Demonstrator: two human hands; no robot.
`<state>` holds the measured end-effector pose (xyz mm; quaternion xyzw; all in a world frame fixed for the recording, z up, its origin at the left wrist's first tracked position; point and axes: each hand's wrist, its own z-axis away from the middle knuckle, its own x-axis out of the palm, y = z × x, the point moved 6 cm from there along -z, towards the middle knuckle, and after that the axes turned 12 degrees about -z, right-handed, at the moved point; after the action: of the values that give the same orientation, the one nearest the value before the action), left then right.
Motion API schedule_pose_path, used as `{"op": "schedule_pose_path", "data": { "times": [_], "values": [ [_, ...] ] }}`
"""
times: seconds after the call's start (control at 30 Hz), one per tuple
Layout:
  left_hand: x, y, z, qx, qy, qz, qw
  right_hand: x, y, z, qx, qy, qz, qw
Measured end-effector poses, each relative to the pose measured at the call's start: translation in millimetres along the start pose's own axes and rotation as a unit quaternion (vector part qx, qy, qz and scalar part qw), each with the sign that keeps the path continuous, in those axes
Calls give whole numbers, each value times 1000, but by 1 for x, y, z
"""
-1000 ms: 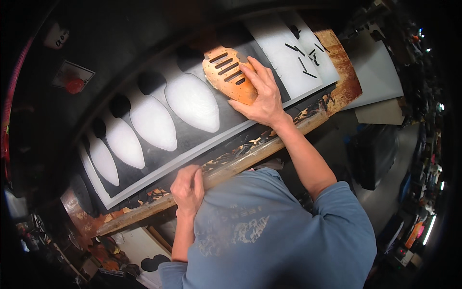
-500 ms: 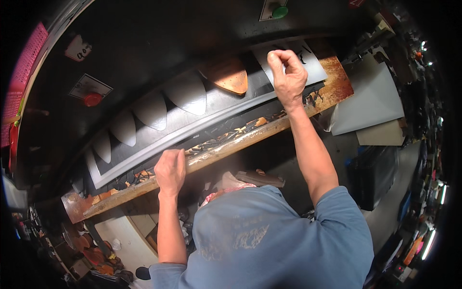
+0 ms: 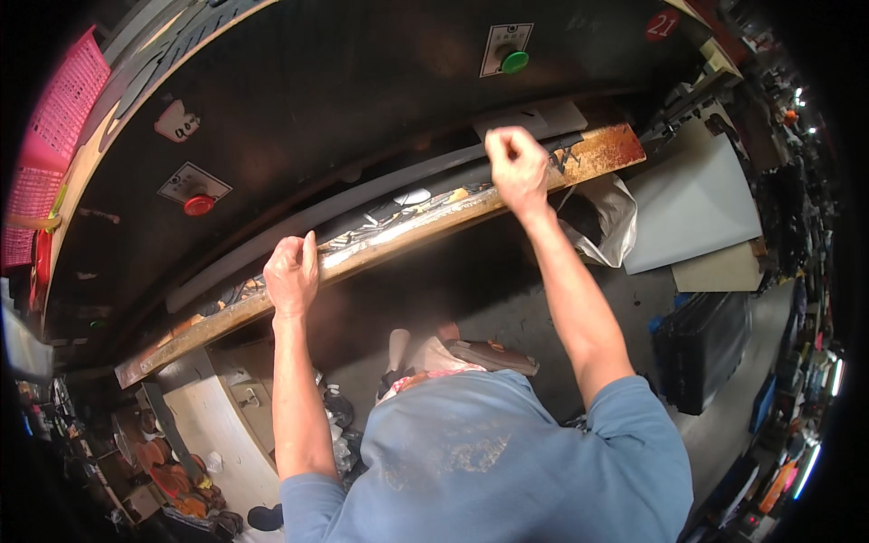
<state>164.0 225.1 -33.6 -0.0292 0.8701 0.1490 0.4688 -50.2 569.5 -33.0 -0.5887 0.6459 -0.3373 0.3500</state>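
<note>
Now | hands [image 3: 291,279] near wooden edge [image 3: 398,236] | black panel [image 3: 362,86] newly hides orange piece

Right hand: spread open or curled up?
Curled up: the right hand has its fingers bent inward, none stretched out flat. Whether anything small is inside cannot be told.
</note>
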Motion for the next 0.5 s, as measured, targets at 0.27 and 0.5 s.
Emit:
{"op": "schedule_pose_path", "data": {
  "times": [0.27, 0.5],
  "values": [
    [-2, 2, -3, -7, -7, 18, 1000, 16, 12, 46, -61, -73, 149, 984],
    [-4, 4, -1, -15, -15, 19, 1000, 16, 14, 47, -71, -77, 158, 982]
  ]
}}
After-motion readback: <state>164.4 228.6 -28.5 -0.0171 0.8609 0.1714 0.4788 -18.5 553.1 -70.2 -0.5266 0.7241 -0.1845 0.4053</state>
